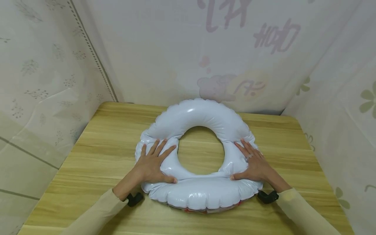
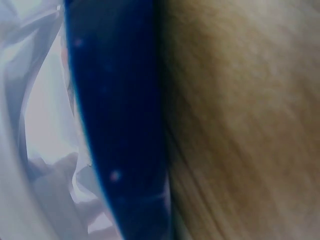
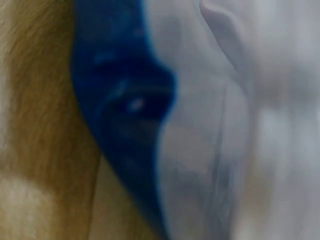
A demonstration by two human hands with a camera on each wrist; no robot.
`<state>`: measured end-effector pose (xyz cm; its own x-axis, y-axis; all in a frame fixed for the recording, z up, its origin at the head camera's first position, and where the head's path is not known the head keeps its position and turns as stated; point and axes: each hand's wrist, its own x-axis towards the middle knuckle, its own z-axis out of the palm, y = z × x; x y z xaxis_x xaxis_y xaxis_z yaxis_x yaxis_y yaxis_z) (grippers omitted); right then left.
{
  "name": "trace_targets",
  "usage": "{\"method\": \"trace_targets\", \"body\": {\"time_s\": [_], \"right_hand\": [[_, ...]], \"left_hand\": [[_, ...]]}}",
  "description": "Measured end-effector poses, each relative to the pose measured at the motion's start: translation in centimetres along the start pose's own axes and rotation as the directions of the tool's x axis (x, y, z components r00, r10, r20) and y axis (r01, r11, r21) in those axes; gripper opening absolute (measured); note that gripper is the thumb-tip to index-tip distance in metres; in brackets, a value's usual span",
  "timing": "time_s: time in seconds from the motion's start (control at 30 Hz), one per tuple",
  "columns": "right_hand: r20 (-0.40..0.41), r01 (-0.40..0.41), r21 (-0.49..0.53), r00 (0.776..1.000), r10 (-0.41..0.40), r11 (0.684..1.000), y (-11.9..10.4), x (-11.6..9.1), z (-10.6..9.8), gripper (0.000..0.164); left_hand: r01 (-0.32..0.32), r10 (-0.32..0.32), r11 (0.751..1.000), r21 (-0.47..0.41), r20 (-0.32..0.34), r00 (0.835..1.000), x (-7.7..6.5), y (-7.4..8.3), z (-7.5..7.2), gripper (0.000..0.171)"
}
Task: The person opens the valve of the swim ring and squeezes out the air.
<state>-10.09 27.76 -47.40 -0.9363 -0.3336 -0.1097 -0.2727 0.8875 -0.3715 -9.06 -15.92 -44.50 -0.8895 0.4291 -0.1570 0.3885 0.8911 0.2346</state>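
At far left, a pale fabric sheet printed with leafy sprigs [image 1: 38,81] hangs beside a light yellow-brown, wood-grained bench [image 1: 94,156]. A beige left sleeve [image 1: 97,209] comes up from the lower edge, a small black device [image 1: 135,199] at its wrist. The left hand [image 1: 151,164] rests flat, fingers spread and nearly straight, on the left side of a glossy white inflatable ring [image 1: 199,194] with a scalloped edge; the thumb points inward along a crease. The wrist view on that side shows, blurred, a dark blue strip [image 2: 117,125] between white folds and the wood.

At centre, the ring lies on the bench, its round hole showing bare wood, its near edge revealing a sliver of coloured print beneath. Behind stands a whitish cloth backdrop [image 1: 155,62] with faded lettering.

At right, the right hand [image 1: 254,164], wearing a silvery finger ring [image 1: 249,156], presses the opposite side, its fingers likewise spread and curled round nothing. A second black device [image 1: 268,197] sits by the beige right sleeve [image 1: 302,210], near a pale sheet with green flowers [image 1: 343,137].
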Motion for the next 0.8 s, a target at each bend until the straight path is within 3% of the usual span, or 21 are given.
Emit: {"method": "trace_targets", "body": {"time_s": [0.8], "right_hand": [[0.009,-0.013,-0.025,1.000,0.013,1.000,-0.30,0.01,0.08,0.138]], "left_hand": [[-0.008,0.008,1.000,0.020,-0.017,1.000,0.05,-0.11,0.34,0.124]]}}
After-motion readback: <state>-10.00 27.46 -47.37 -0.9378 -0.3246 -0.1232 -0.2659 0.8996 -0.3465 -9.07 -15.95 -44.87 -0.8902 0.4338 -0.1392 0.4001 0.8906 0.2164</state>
